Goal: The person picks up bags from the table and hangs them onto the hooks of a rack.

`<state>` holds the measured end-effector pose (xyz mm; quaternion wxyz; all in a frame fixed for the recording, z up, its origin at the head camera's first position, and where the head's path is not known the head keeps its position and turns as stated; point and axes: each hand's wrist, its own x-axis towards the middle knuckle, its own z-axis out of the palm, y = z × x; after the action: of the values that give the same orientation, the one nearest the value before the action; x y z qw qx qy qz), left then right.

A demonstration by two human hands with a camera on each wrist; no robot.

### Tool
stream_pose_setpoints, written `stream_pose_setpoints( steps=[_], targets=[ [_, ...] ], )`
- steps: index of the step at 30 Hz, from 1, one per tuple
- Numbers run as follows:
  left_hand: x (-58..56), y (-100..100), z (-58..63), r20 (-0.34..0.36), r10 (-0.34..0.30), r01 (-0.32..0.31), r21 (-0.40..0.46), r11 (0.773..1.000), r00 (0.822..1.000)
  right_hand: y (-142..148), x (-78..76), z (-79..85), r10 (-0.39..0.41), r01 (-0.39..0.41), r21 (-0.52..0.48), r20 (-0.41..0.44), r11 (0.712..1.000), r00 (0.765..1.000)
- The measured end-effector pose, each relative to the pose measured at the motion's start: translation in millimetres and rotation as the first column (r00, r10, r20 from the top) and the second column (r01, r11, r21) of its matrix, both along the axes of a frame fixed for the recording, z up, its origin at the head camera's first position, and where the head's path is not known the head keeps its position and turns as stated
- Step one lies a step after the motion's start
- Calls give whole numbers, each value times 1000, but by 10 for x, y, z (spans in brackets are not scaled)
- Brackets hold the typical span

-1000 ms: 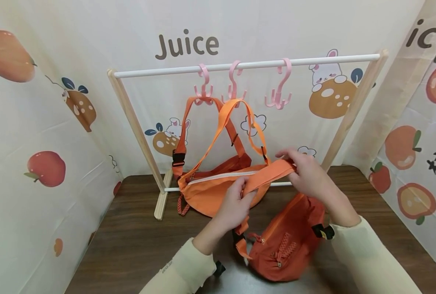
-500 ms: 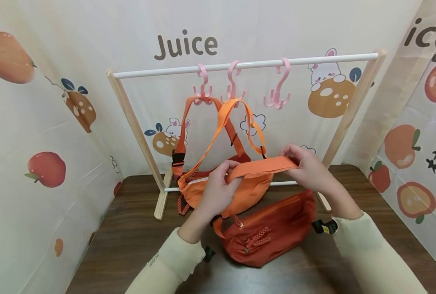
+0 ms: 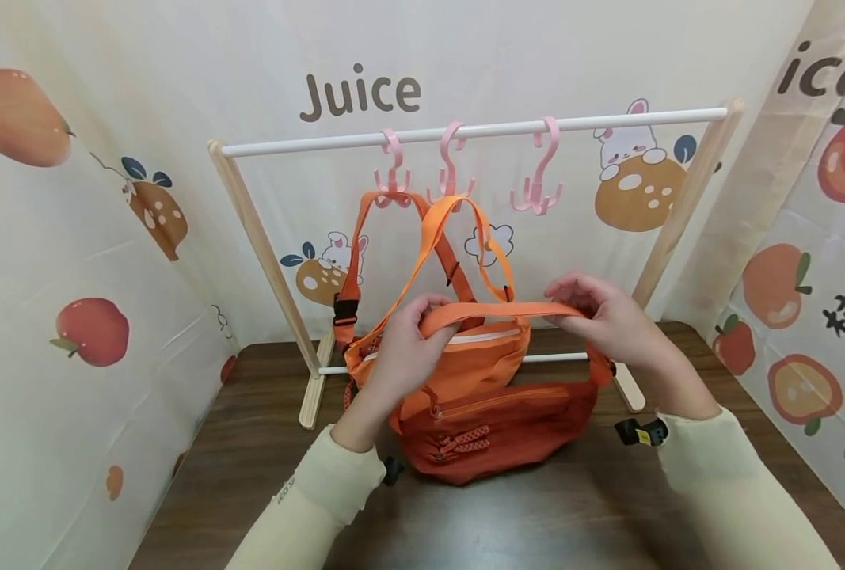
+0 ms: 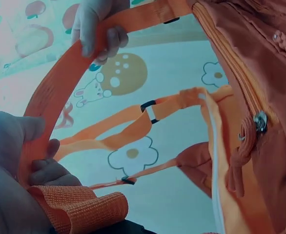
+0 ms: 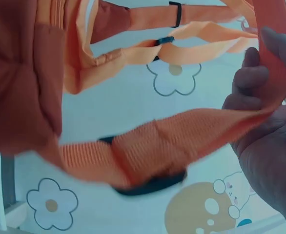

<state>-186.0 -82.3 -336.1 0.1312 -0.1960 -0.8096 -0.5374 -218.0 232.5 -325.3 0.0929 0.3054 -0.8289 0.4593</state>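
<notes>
A dark orange-red waist bag (image 3: pixel 500 435) with a zip and braided pulls hangs below both hands, close above the table. Its strap (image 3: pixel 500 310) is stretched between them in an arch. My left hand (image 3: pixel 408 348) pinches the strap's left part, my right hand (image 3: pixel 607 321) its right part. In the left wrist view the strap (image 4: pixel 52 90) runs between thumb and fingers of each hand. A black strap adjuster (image 5: pixel 150 185) shows below the right hand. Behind, a bright orange waist bag (image 3: pixel 458 368) hangs by its strap from the middle pink hook (image 3: pixel 451 162).
A rack with a white rail (image 3: pixel 308 144) and wooden legs (image 3: pixel 261 253) stands on the dark wooden table (image 3: pixel 251 475). The left pink hook (image 3: pixel 393 162) carries another red-orange bag by its strap (image 3: pixel 356 261). A third pink hook (image 3: pixel 538 178) hangs to the right.
The held bag has swung left and turned more level, in front of the bright orange bag. My left hand has moved left and up, the right slightly right; the strap is spread wider between them.
</notes>
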Motion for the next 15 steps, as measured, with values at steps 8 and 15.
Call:
stream_pose_setpoints(
  steps=[8, 15],
  targets=[
    [-69, 6, 101, -6, 3, -4, -29, 1000, 1000, 48, -4, 111, -46, 45, -21, -44, 999, 998],
    [-131, 65, 209, -78, 1, -6, -65, 998, 997, 50, -30, 220, -123, 112, -65, -197, 992, 973]
  ],
)
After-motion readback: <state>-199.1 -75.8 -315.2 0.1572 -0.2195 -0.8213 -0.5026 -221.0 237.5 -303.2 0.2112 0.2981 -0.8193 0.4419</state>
